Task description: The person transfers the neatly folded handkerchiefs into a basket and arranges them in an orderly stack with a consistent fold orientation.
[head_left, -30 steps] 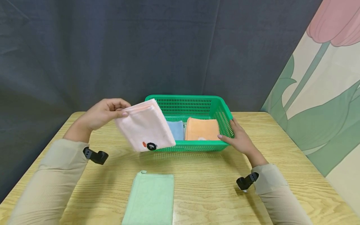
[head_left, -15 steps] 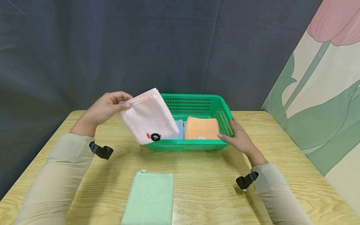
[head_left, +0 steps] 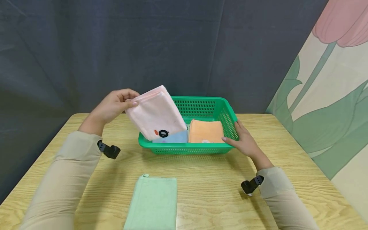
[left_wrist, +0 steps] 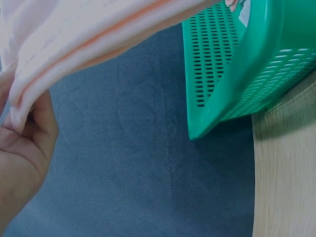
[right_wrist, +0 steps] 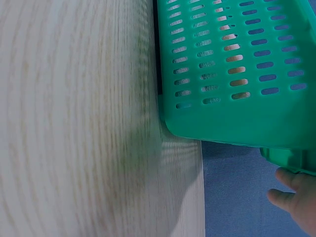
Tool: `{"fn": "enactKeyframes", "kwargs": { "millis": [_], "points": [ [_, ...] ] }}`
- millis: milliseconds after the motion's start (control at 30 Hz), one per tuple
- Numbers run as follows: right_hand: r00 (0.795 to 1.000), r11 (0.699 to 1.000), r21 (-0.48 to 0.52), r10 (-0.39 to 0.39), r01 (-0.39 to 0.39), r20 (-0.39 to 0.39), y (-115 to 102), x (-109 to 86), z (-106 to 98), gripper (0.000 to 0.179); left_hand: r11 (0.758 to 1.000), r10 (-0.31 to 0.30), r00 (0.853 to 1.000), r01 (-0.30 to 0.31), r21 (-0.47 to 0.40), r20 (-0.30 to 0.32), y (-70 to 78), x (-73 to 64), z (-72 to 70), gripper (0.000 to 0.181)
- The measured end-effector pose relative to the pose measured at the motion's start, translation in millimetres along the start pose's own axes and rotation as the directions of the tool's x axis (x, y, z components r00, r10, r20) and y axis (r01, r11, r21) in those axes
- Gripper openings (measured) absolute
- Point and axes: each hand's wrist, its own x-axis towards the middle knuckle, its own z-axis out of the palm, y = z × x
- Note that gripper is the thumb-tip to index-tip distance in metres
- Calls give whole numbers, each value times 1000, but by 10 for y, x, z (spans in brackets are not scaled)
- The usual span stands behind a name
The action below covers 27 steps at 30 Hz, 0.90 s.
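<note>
My left hand (head_left: 113,105) pinches a folded pink towel (head_left: 156,113) by its upper left corner, thumb on the near side. The towel hangs tilted over the left part of a green plastic basket (head_left: 189,149), its black-and-red embroidery low down. In the left wrist view, the towel's layered folds (left_wrist: 98,42) run from the fingers toward the basket. My right hand (head_left: 244,139) holds the basket's right end, thumb over the front rim and fingers along the side. Inside the basket, a folded orange towel (head_left: 206,131) stands right of a blue towel (head_left: 178,137), partly hidden by the pink one.
A folded light green towel (head_left: 153,201) lies flat on the wooden table (head_left: 210,191), nearer me than the basket. A dark curtain (head_left: 184,48) hangs behind the table, and a wall with a tulip picture (head_left: 330,111) stands at the right.
My left hand has carried the pink towel up and to the right, farther over the basket. More of the blue towel and the basket's front left corner now show. The right hand stays put.
</note>
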Motion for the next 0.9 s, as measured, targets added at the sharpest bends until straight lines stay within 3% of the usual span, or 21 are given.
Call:
{"fn": "enactKeyframes", "kwargs": {
  "millis": [400,900],
  "points": [
    [1000,1000,7,-6,6,0,10,-10,5,91,996,-77,996,79,42,-44,-85,101,97,20],
    [1000,1000,24,-16,17,-8,-11,-36,-7,91,987,-117,993,113,112,25,-134,144,192,26]
  ]
}}
